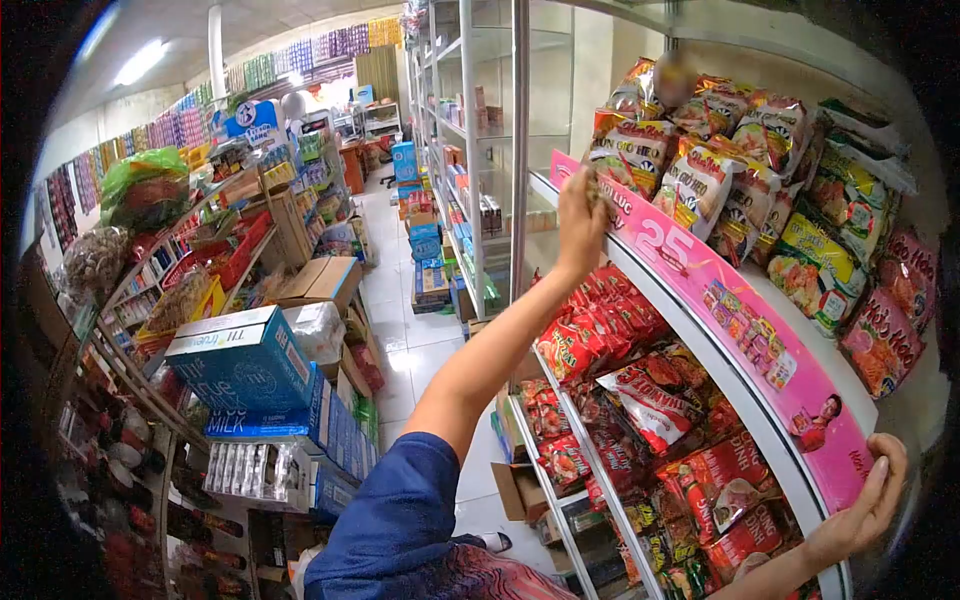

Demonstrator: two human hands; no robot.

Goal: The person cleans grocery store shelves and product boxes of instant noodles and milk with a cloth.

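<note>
At the far left, a loaded rack (150, 300) bounded the work area. Blue cartons (245, 365) stood beside it, their right side facing the aisle. An open carton (318, 280) lay beyond them, flaps raised toward the same passage.

The tiled floor (405, 330) formed a narrow open lane, running back from the person between the cartons and the glass shelves (475, 180). A navy sleeve (395, 510) crossed the near end of this lane. The upright posts of the glass shelves marked the lane's right limit.

The left hand (585, 220) was raised at the upper, farther end of the pink strip (690, 265), in contact with it. Its fingers were close together and bent; whether the thumb pinched the strip could not be determined.

The strip lay between the hands, lengthwise along the curved white shelf edge (740, 378), printed face outward. It sloped down to the right in view. Upper packets (695, 185) stood behind it, close to its upper border; red lower packets (655, 400) lay below the shelf edge.

The right hand (868, 495) was at the lower, nearer end of the strip, touching it near the end corner. Its fingers were bent and slightly apart; a pinch could not be confirmed.
</note>
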